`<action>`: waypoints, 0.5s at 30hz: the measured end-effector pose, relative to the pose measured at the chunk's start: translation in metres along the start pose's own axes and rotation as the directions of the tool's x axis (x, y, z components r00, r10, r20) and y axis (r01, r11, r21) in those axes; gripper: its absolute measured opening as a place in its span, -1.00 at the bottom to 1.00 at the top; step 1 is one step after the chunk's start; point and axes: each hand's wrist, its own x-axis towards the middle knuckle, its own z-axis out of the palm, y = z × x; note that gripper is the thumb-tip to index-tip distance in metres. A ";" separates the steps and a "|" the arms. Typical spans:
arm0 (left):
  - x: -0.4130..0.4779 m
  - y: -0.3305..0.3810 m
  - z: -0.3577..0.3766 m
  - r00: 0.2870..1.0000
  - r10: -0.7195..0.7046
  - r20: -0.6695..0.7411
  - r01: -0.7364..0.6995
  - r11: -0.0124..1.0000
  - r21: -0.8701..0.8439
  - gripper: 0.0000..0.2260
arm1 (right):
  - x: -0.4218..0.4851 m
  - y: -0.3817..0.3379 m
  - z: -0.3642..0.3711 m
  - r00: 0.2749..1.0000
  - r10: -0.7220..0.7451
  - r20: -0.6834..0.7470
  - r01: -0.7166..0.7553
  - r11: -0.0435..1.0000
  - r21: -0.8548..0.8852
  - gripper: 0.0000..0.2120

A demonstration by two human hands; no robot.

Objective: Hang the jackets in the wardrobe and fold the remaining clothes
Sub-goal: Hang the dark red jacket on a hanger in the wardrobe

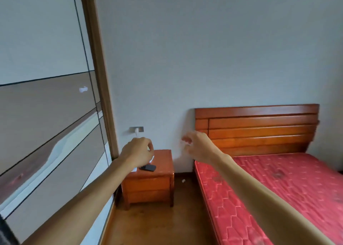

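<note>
Hovering outstretched: left hand (138, 152), right hand (197, 146), fingers loosely curled.

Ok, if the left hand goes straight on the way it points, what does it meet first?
The left hand would probably meet the wall by the socket, above the bedside table; depth is unclear.

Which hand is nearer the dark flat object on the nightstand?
Left. The left hand hovers just above the dark flat object in the view; the right hand is off to its right, toward the headboard.
</note>
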 end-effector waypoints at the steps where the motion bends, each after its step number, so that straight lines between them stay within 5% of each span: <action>1: 0.000 0.010 0.005 0.999 0.034 0.015 -0.034 0.999 -0.006 -0.86 | -0.013 0.010 -0.006 0.999 0.034 -0.008 -0.034 0.999 -0.012 -0.67; 8: -0.011 0.115 0.038 0.956 0.273 0.103 -0.271 0.962 -0.041 -0.85 | -0.126 0.082 -0.066 0.953 0.267 -0.141 -0.282 0.955 -0.096 -0.82; 15: -0.056 0.263 0.076 0.857 0.482 0.185 -0.470 0.876 -0.106 -0.88 | -0.271 0.146 -0.140 0.853 0.429 -0.296 -0.481 0.866 -0.132 -0.77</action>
